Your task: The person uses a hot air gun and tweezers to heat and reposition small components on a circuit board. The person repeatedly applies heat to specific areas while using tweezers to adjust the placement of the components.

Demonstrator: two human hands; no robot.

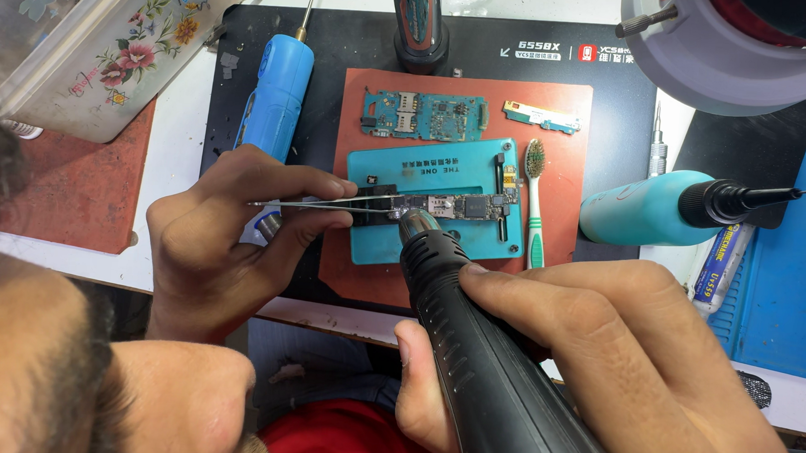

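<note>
Board: the narrow circuit board (445, 205) lies clamped in the teal holder (436, 199), long axis running from 9 o'clock to 3 o'clock across the holder's middle.
Left hand: my left hand (230, 237) is pinched on the tweezers (318, 202), thumb and forefinger closed around their stems; it sits at 9 o'clock of the board, just off the holder's left edge.
Tweezers: they lie almost level, pointing toward 3 o'clock, nearly along the board's own axis, tips at the board's left end (whether they actually touch a part there I cannot tell).
Right hand: my right hand (614, 363) is wrapped around the black hot-air handle (479, 348), fingers clenched over its body; it sits at 5 o'clock of the board, well back from it.
Nozzle: the nozzle (417, 225) points toward 11 o'clock and hangs over the board's left-centre stretch, just beside the tweezer tips.
Nearer hand: the left is the nearer to the board; the right reaches it only through the handle's length.
Key relation: tweezers come in along the board, nozzle comes in across it from 5 o'clock, and the two meet at one spot.
Around: a green-handled brush (535, 201) lies at 3 o'clock of the holder, a second green board (423, 116) at 12 o'clock on the red mat (570, 125).
</note>
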